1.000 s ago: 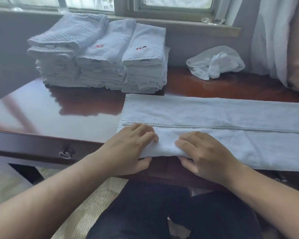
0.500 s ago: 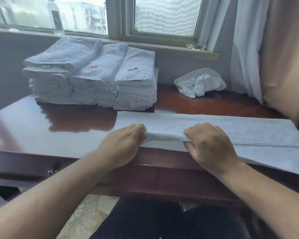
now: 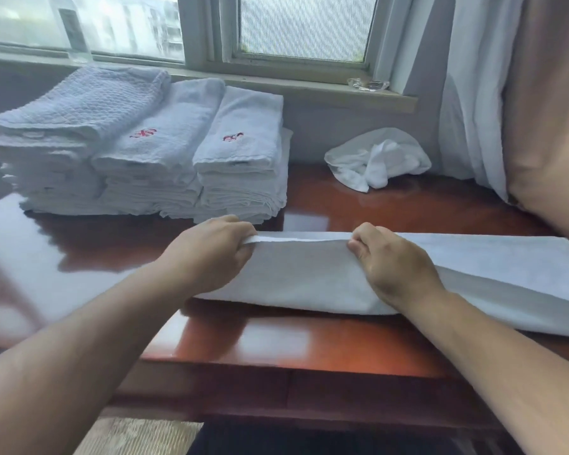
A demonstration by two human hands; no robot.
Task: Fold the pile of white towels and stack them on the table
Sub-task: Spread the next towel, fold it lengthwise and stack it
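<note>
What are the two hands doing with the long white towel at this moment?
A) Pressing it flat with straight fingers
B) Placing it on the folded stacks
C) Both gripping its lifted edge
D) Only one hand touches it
C: the left hand and the right hand each pinch the raised edge of the long towel above the table.

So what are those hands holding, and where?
Both the left hand and right hand pinch the long white towel along its raised folded edge.
</note>
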